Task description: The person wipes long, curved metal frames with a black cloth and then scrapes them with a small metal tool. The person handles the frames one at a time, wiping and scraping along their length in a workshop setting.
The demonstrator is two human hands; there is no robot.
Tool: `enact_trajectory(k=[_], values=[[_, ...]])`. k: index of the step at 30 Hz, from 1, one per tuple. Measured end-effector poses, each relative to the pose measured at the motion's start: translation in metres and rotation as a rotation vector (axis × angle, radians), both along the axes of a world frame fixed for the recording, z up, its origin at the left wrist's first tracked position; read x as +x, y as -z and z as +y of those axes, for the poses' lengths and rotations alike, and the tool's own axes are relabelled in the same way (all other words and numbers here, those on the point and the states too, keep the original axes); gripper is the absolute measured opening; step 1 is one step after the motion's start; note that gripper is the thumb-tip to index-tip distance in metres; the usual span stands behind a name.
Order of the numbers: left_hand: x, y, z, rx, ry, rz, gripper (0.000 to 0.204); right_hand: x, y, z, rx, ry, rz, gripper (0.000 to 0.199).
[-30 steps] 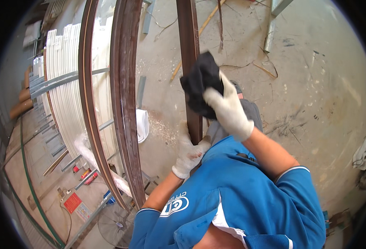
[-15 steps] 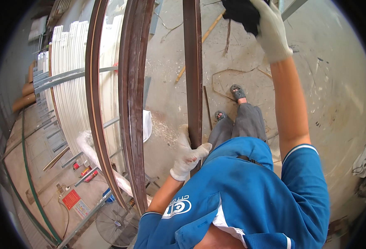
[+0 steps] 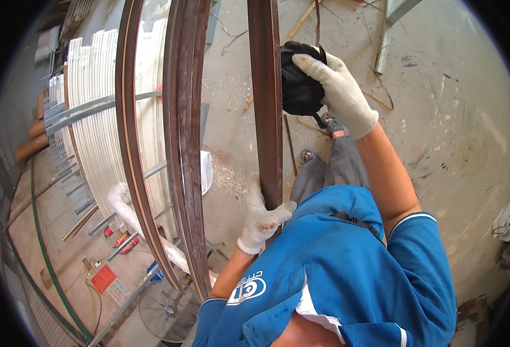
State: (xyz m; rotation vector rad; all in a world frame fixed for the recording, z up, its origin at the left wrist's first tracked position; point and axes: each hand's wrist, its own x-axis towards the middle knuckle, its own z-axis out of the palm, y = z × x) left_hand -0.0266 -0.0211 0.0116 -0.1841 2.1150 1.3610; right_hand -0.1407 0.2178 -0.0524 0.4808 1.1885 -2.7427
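Observation:
A long dark-brown strip runs lengthwise in front of me, its near end by my waist. My left hand, in a soiled white glove, is wrapped round that near part, the thumb on one side and fingers on the other. In a white glove too, my right hand grips a bunched black cloth. The cloth lies against the right edge of the strip, about midway along the visible length. Part of it is hidden beneath my fingers.
More brown strips lie to the left across metal bars, with a stack of white strips beyond. A floor fan and red fire extinguishers stand lower left. Wooden sticks and a metal profile lie on the floor.
My right hand has come back toward me with the black cloth, from the far end to mid-strip. My left hand keeps its grip, and the strip has shifted slightly left.

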Motion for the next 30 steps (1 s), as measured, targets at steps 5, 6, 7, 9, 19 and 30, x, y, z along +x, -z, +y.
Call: enact_trajectory(k=[5, 6, 7, 9, 19, 30], values=[[0.002, 0.004, 0.002, 0.041, -0.034, 0.005, 0.052, -0.022, -0.017, -0.003, 0.021, -0.001, 0.016, 0.029], [0.003, 0.005, 0.002, 0.031, -0.036, 0.013, 0.052, -0.024, -0.019, -0.006, 0.014, 0.014, 0.020, 0.028], [0.004, 0.006, 0.003, 0.016, -0.023, 0.055, 0.051, -0.023, -0.020, -0.010, -0.046, 0.057, 0.045, 0.023], [0.006, 0.007, 0.005, 0.037, -0.058, 0.013, 0.051, -0.017, -0.021, -0.015, -0.091, 0.084, -0.041, 0.020], [0.012, 0.014, 0.005, 0.091, -0.068, -0.006, 0.051, -0.020, -0.020, -0.020, -0.141, 0.174, -0.088, 0.019], [0.013, 0.016, 0.007, 0.103, -0.103, -0.046, 0.048, -0.016, -0.020, -0.025, -0.148, 0.214, -0.072, 0.016]])
